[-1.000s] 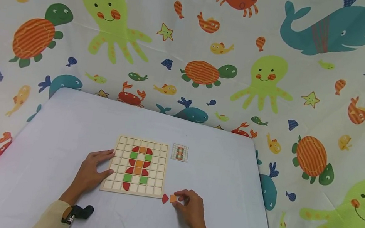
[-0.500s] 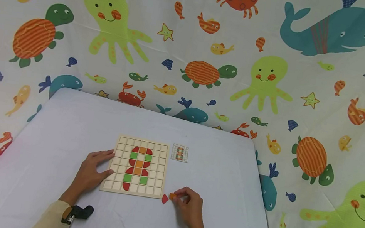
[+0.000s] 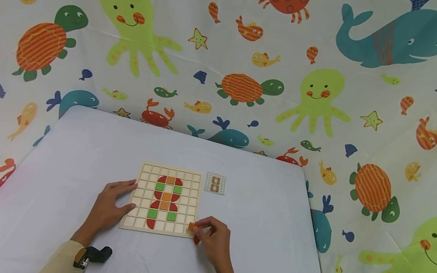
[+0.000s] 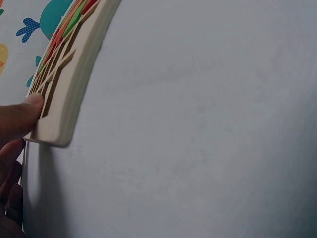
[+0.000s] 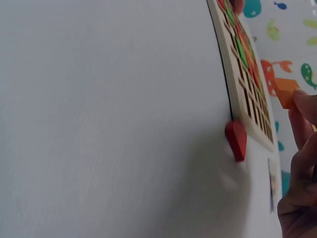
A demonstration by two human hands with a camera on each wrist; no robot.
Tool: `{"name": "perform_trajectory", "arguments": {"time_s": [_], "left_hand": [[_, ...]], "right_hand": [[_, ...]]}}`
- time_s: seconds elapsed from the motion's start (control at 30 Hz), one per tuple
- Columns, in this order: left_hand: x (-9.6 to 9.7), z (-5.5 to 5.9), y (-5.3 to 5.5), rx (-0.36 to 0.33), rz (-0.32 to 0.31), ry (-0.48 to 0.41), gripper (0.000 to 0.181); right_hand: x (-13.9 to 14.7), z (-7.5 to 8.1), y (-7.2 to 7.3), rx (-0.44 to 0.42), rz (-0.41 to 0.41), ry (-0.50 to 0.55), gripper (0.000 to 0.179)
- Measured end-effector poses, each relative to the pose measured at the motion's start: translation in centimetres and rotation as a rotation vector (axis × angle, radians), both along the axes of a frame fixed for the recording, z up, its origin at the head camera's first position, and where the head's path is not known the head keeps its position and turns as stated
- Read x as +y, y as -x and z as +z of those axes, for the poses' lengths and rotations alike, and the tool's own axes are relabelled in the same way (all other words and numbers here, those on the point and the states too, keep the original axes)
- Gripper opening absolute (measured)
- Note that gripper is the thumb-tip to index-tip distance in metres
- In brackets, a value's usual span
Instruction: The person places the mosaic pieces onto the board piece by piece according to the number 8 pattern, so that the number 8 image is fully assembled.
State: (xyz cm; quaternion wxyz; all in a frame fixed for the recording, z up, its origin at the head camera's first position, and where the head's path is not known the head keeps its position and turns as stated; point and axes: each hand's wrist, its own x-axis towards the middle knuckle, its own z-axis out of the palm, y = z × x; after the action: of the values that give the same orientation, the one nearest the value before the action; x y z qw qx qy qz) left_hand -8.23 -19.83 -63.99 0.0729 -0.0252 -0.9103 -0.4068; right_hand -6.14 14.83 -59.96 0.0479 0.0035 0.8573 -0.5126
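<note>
My right hand (image 3: 214,241) pinches an orange square tile (image 5: 286,92) between thumb and fingertips, above the lower right corner of the wooden grid board (image 3: 188,188). Red quarter-round, green and orange tiles fill several cells in the board's middle columns. At the board's left edge rests my left hand (image 3: 107,205), fingers spread; the left wrist view has its thumb (image 4: 32,106) on the rim. On the cloth just off the board's lower right corner lies a loose red quarter-round tile (image 5: 237,140), partly hidden by my right hand in the head view.
A small pattern card (image 3: 215,183) with a printed grid lies right of the board's upper corner. White cloth (image 3: 267,208) covers the table. Behind it hangs a curtain (image 3: 230,54) printed with sea animals.
My right hand has lifted the orange tile off the cloth and carried it left and up over the board's corner. The left hand stays in place.
</note>
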Motion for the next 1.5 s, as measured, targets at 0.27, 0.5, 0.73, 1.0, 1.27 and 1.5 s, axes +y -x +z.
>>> {"name": "perform_trajectory", "arguments": {"time_s": [0.27, 0.5, 0.73, 1.0, 1.27, 1.5], "left_hand": [[0.0, 0.3, 0.0, -0.021, 0.003, 0.004, 0.064], [0.1, 0.4, 0.0, -0.037, 0.007, 0.002, 0.064], [0.1, 0.4, 0.0, -0.042, 0.016, 0.006, 0.063], [0.2, 0.5, 0.0, -0.047, 0.018, 0.008, 0.064], [0.2, 0.7, 0.0, -0.040, 0.017, 0.001, 0.064], [0.1, 0.6, 0.0, -0.048, 0.015, 0.002, 0.064]], "right_hand": [[-2.7, 0.0, 0.1, 0.003, 0.038, 0.036, 0.010], [-5.1, 0.1, 0.2, -0.009, 0.056, 0.046, 0.009], [-7.4, -0.3, 0.1, 0.003, 0.062, -0.064, 0.014], [-8.7, -1.0, -0.2, 0.040, 0.024, -0.213, 0.015], [-9.4, -1.1, -0.1, 0.086, 0.029, -0.275, 0.012], [-9.9, -1.3, -0.1, 0.139, 0.045, -0.288, 0.011]]}}
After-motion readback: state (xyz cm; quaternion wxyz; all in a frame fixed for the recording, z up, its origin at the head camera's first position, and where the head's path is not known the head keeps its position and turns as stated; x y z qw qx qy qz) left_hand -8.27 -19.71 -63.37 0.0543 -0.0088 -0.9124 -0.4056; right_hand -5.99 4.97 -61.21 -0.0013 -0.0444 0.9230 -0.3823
